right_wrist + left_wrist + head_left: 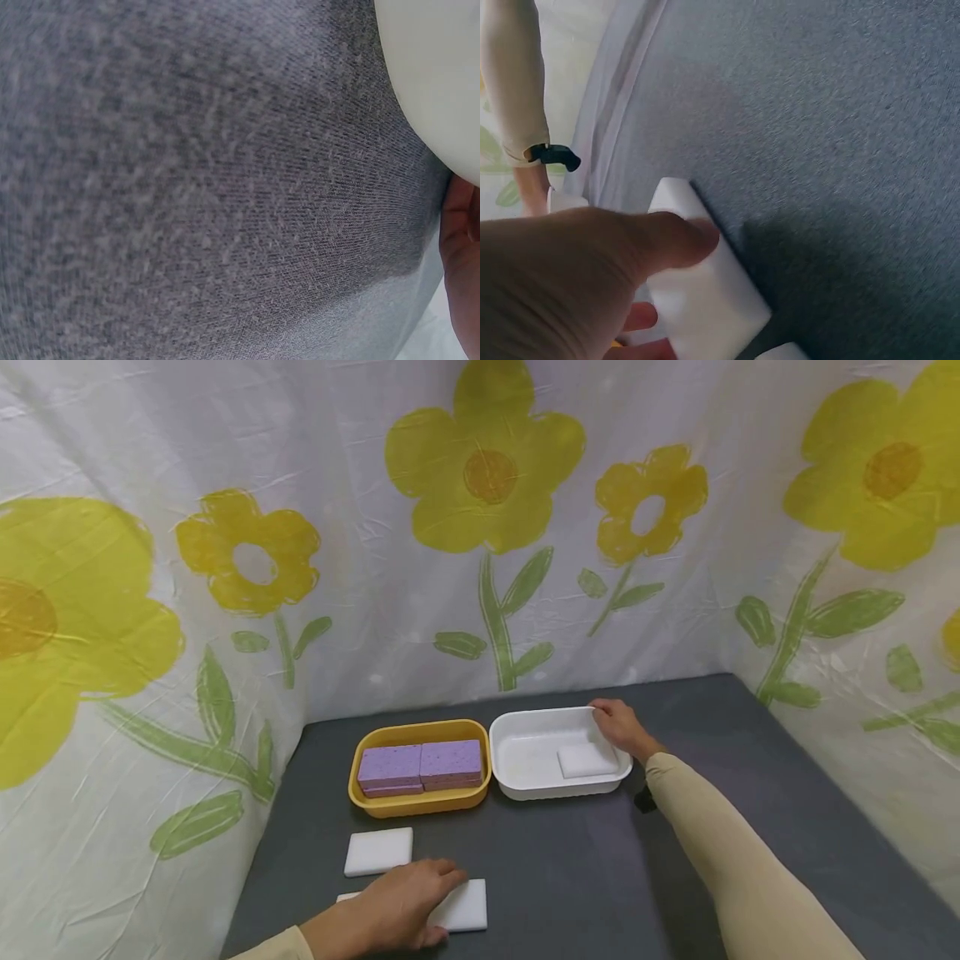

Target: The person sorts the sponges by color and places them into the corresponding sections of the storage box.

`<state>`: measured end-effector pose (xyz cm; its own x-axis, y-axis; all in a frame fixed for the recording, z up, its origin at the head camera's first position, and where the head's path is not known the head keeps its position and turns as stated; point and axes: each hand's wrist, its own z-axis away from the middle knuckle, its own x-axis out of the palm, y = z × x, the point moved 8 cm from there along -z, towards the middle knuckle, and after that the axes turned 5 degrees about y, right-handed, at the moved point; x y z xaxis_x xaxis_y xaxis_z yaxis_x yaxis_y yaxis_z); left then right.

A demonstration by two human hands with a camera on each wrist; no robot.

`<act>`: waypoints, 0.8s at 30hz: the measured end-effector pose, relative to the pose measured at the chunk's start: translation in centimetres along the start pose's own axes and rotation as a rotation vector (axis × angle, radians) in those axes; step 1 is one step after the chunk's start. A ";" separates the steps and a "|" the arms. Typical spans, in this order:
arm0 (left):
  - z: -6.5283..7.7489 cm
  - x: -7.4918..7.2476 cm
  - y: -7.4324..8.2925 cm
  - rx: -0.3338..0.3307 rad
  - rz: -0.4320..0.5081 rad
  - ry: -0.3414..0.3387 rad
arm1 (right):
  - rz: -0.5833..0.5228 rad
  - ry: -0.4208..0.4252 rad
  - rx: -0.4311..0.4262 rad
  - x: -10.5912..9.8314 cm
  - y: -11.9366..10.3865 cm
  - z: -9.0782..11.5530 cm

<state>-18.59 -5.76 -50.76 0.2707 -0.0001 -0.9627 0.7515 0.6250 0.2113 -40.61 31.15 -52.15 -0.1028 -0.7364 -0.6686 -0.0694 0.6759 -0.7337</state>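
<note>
My left hand [401, 902] reaches over the near part of the table and pinches a white sponge [461, 906]. In the left wrist view the thumb lies across that sponge [705, 307], with fingertips along its other side. Another white sponge [347, 897] is mostly hidden beneath the hand, and one more white sponge [378, 852] lies flat just beyond. My right hand [621, 727] grips the right end of a white tray [555, 792] by its rim. Inside the tray, toward its right end, sits a white sponge [587, 760]. Fingers meet the tray's outer wall [442, 97] in the right wrist view.
Left of the white tray, close against it, stands a yellow tray [420, 807] holding stacked purple sponges [390, 766]. Dark grey cloth [570, 868] covers the table. A flower-printed curtain [360, 643] hangs around the back and sides.
</note>
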 end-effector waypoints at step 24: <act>0.0 -0.3 0.1 0.019 -0.018 0.073 | 0.001 -0.019 0.013 0.2 0.7 -0.5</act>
<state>-18.55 -5.70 -50.44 0.2132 0.0460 -0.9759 0.7673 0.6105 0.1964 -41.19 31.49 -52.77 -0.0840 -0.7364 -0.6713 -0.0566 0.6761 -0.7346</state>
